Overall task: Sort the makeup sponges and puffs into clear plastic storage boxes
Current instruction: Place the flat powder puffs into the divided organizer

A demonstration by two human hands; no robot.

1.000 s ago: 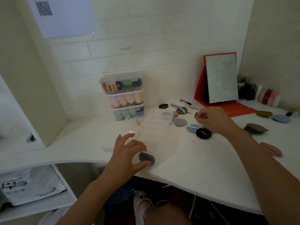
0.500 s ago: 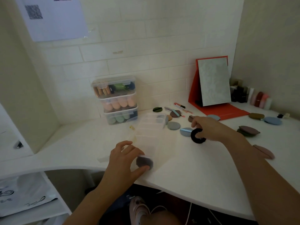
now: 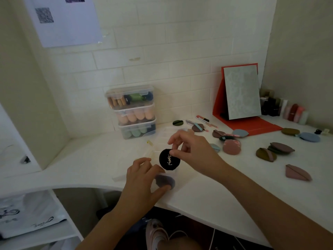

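Black, velvet-like material, round shape, gold letters on the face: logo puff (image 3: pixel 169 159) now lifted off the desk (image 3: pixel 90 159) and held upright over the long clear box (image 3: pixel 162 139), near the front edge. Half a second ago still low among the loose puffs toward the middle of the desk; a second ago only touched there. Pinched at its upper rim between thumb and forefinger of the right hand (image 3: pixel 194 152), other fingers loosely curled. Left hand (image 3: pixel 142 179) as before at the near end of the box, fingers curled above and thumb below, holding a greyish-purple puff (image 3: pixel 164 180) in the last compartment. Probably one more puff on its way into a free compartment, not yet released. Box of thin plastic divided into small cells, almost invisible against the white surface. Stack of lidded boxes (image 3: pixel 135 112) at the back edge, filled with smooth egg-shaped sponges in beige, peach and green. Many flat, soft puffs left toward the right edge: pink round puff (image 3: pixel 231 147), olive folded puff (image 3: pixel 266 154), mauve leaf-shaped puff (image 3: pixel 298 173). Much sorting still to do, by the look of it.
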